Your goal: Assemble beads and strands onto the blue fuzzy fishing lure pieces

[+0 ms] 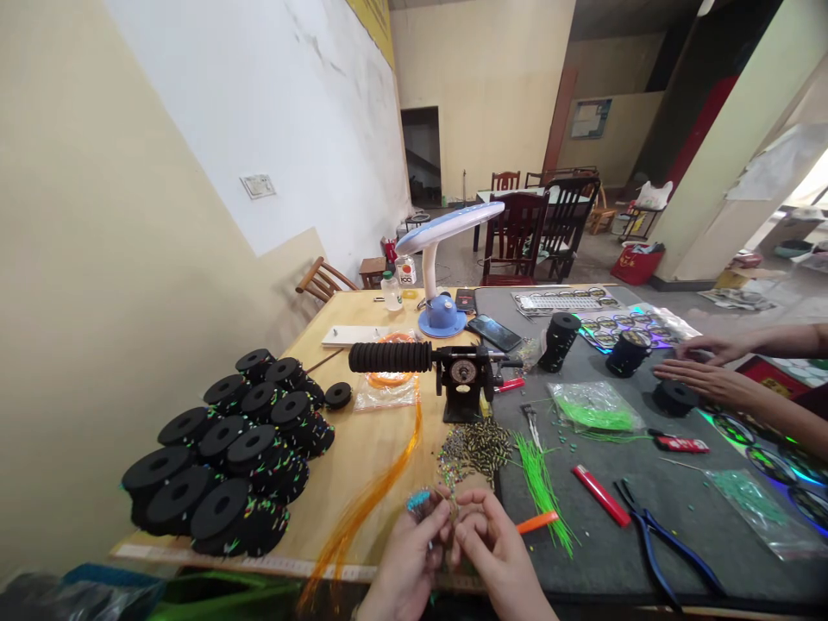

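Head view: near the front edge of a wooden table (353,444), the left hand (409,552) grips a cluster of small blue pieces (418,499), while the right hand (497,552) curls just beside it, any pinched object too small to tell, both before a heap of brass-and-black beads (490,447).

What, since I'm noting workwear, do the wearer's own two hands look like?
The left hand and the right hand are both ungloved. No sleeve shows on either side above the picture's lower edge. Any rings are too small to tell.
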Action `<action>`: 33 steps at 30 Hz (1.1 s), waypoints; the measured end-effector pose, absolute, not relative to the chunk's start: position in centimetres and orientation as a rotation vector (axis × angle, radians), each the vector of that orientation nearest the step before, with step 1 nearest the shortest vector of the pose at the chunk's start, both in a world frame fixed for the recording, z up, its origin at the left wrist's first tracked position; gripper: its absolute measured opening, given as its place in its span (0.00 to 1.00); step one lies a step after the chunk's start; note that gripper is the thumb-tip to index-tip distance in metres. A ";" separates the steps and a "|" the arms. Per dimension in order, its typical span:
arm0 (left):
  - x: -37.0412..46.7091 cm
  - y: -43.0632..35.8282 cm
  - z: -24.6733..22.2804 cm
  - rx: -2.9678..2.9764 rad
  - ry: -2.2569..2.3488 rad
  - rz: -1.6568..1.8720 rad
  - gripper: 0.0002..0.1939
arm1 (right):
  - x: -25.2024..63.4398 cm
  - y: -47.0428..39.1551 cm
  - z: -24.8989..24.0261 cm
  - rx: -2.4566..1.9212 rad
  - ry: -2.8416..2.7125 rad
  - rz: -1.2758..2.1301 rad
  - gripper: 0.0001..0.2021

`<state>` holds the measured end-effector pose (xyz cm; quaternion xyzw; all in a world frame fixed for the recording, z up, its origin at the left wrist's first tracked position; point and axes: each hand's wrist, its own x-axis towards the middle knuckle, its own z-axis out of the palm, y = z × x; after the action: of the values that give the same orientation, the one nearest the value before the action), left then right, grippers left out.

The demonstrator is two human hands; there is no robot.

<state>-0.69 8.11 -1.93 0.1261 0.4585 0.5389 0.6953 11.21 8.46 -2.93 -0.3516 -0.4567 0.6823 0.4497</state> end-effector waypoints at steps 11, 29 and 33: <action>-0.7 8.0 -2.2 0.298 1.035 1.220 0.26 | 11.2 8.4 -2.9 -0.895 -1.123 1.683 0.22; -0.8 8.0 -3.1 0.334 1.035 1.223 0.24 | 11.3 8.6 -2.8 -0.891 -1.041 1.714 0.22; -0.8 7.9 -3.2 0.336 1.031 1.237 0.23 | 11.3 8.6 -2.9 -0.891 -1.033 1.717 0.22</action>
<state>-0.81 7.91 -3.22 0.1497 0.4594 0.5512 0.6802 11.28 8.60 -2.86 -0.3614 -0.4191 0.6964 0.4569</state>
